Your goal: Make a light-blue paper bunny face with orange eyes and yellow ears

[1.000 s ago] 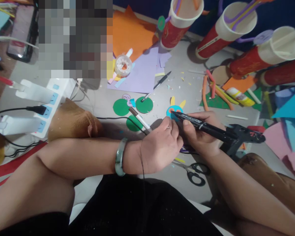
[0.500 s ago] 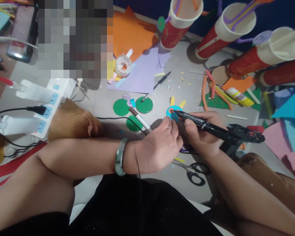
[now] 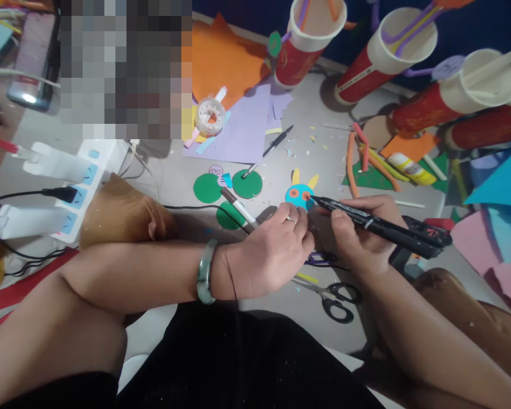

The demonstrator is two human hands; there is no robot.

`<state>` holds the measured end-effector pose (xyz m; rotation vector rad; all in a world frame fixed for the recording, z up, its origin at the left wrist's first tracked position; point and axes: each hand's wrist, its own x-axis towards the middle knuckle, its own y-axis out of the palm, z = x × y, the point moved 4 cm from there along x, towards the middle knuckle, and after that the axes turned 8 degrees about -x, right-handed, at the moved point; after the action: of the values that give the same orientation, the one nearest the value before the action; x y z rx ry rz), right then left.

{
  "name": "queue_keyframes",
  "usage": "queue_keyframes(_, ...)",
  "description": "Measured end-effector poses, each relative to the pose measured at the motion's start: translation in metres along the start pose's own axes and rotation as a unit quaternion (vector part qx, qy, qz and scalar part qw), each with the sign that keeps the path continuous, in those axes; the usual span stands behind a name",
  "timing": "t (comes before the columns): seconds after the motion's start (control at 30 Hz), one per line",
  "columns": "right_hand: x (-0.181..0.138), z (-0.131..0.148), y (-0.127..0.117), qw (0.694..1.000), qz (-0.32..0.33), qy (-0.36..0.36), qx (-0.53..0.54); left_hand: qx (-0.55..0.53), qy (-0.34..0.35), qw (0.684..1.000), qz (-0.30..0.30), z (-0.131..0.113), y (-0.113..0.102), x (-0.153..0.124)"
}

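A small blue paper face with yellow ears and two orange eyes stands up above my left hand. The curled fingers of that hand pinch its lower edge, and the fingertips are partly hidden. In my right hand is a black marker, its tip at the face's right orange eye. Left of the face lie green paper circles, with a white marker across one. Scissors with black handles rest below my hands.
Red paper cups holding bent sticks stand along the back. A tape roll sits on purple paper. A glue stick lies at right. Cables run from a power strip at left.
The marker tip has shifted right, from the face's left eye to its right eye, and a dark mark shows on the left one. My left hand keeps its hold.
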<state>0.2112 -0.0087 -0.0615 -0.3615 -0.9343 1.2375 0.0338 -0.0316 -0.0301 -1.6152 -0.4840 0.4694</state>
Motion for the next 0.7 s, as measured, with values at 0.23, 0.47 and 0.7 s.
queue_keyframes(0.23,0.001,0.001,0.001,0.995,-0.006,-0.048,-0.083,-0.002,0.002,1.0,-0.007,0.0,0.001,0.001)
queue_keyframes(0.47,0.01,0.017,-0.001,0.988,-0.026,-0.099,-0.113,-0.007,0.002,1.0,0.01,0.001,0.001,0.001)
queue_keyframes(0.7,0.011,0.017,0.0,0.988,-0.023,-0.097,-0.12,-0.016,-0.002,1.0,0.015,0.001,0.0,0.001)
